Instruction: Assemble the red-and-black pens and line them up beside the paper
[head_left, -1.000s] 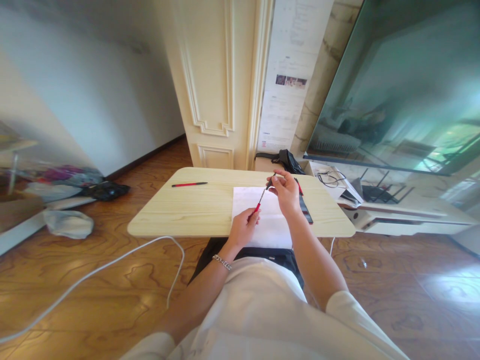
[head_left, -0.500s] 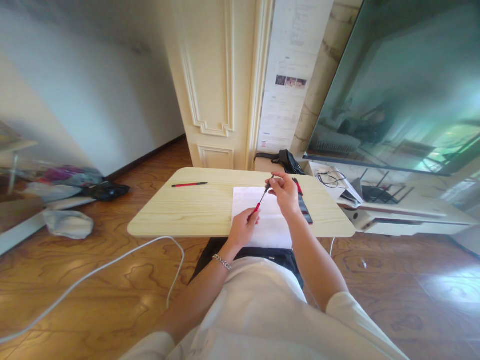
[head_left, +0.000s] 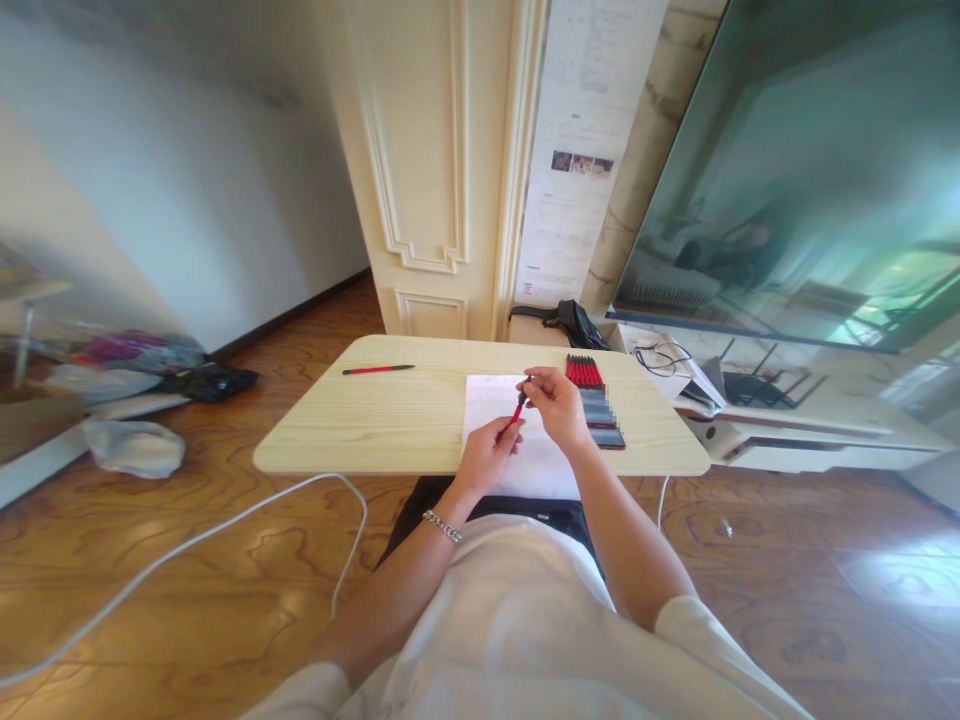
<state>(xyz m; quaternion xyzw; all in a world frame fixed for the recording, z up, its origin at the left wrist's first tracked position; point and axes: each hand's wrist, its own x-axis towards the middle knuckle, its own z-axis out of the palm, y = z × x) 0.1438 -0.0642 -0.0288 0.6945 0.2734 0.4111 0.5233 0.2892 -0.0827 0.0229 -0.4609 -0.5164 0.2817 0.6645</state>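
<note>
Both hands hold one red pen (head_left: 519, 408) above a white sheet of paper (head_left: 495, 400) on a light wooden table (head_left: 390, 420). My left hand (head_left: 489, 455) grips the pen's lower red barrel with closed fingers; a chain bracelet is on that wrist. My right hand (head_left: 553, 402) pinches the pen's dark upper end. Just to the right of my right hand lies a row of several red and black pens (head_left: 592, 398). A single red pen (head_left: 379, 369) lies apart at the table's far left.
A white cable (head_left: 225, 535) runs over the wooden floor to the left. Clothes and a black item (head_left: 214, 380) lie by the left wall. A low white TV stand (head_left: 787, 420) with cables, a big screen and a black bag (head_left: 574, 320) stand beyond the table.
My right hand has come down and closer along the pen toward the left hand. The row of pens to its right, mostly hidden before, is now in view.
</note>
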